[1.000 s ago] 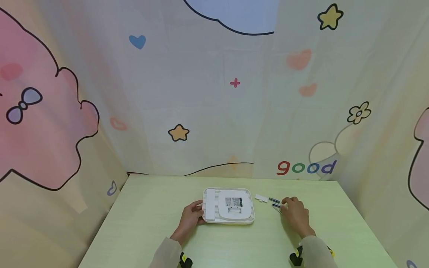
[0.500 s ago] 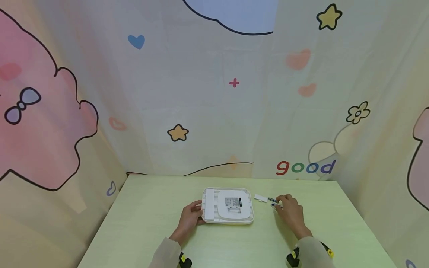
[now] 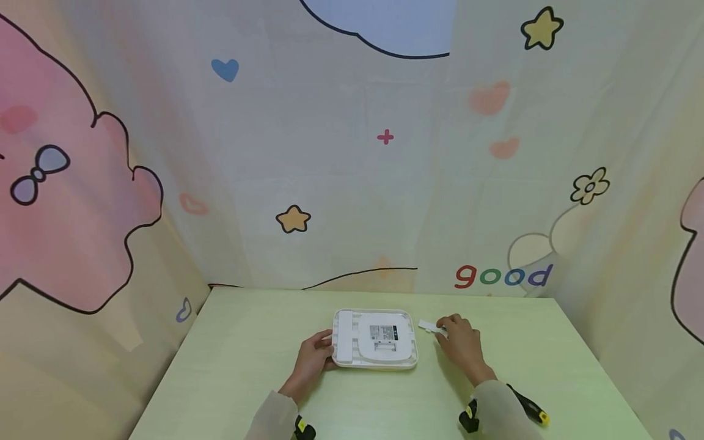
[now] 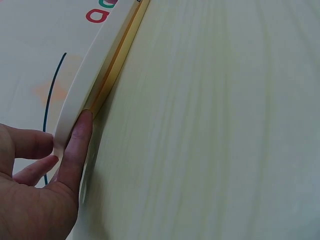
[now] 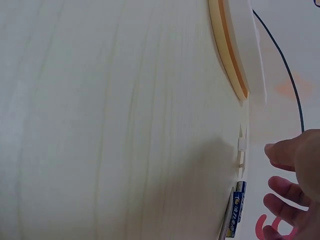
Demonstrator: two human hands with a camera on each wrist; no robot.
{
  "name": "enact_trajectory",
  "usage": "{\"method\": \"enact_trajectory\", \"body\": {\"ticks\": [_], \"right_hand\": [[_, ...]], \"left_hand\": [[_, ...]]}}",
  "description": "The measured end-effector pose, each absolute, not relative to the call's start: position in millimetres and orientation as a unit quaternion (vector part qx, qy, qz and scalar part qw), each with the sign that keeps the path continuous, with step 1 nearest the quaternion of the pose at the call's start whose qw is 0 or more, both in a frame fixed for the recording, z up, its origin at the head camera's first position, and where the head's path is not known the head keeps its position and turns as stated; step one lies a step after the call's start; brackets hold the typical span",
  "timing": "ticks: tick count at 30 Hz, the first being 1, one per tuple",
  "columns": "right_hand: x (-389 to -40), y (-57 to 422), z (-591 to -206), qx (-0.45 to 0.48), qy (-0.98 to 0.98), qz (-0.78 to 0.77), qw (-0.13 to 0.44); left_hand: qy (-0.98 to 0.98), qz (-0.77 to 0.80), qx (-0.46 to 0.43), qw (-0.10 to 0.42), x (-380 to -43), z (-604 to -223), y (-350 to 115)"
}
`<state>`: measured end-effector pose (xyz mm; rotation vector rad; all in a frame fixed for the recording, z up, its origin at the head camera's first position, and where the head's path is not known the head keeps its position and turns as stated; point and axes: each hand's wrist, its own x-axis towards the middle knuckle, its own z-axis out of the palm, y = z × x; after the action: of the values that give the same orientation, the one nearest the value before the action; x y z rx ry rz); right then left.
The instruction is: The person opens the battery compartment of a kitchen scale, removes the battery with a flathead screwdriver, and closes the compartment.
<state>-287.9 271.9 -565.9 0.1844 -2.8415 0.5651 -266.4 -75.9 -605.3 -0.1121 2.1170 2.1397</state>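
A white, flat, rounded device stands out on the table, its labelled back up and a small battery compartment uncovered. Its left edge is held by my left hand, thumb and fingers to either side of the rim. To the right lies a small white battery cover. My right hand hovers over the cover's right end, thumb and fingers apart in the right wrist view, nothing gripped. Beside the cover lie blue batteries and a thin silver rod; in the head view my right hand hides them.
A pale green table runs up to a printed curtain at the back and sides. A yellow-orange layer shows under the device's white body. Black and yellow straps sit at my wrists.
My right hand has moved left, from beside the batteries to over the cover, hiding the batteries in the head view. The left hand and the device have stayed put.
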Motion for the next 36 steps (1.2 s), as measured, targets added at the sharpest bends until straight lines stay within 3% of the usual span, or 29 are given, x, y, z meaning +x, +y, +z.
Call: {"method": "enact_trajectory", "body": {"ticks": [7, 16, 36], "right_hand": [[-298.5, 264.7, -569.8, 0.07, -0.977, 0.167, 0.11], [-307.1, 256.1, -575.6, 0.063, -0.983, 0.146, 0.089], [-310.4, 252.0, -577.6, 0.071, -0.985, 0.133, 0.085]], "left_hand": [[0.702, 0.709, -0.035, 0.066, -256.7, -587.3, -74.3], [0.699, 0.711, -0.036, 0.06, -266.4, -604.6, -75.5], [0.7, 0.71, -0.039, 0.063, -264.1, -602.6, -74.6]]}}
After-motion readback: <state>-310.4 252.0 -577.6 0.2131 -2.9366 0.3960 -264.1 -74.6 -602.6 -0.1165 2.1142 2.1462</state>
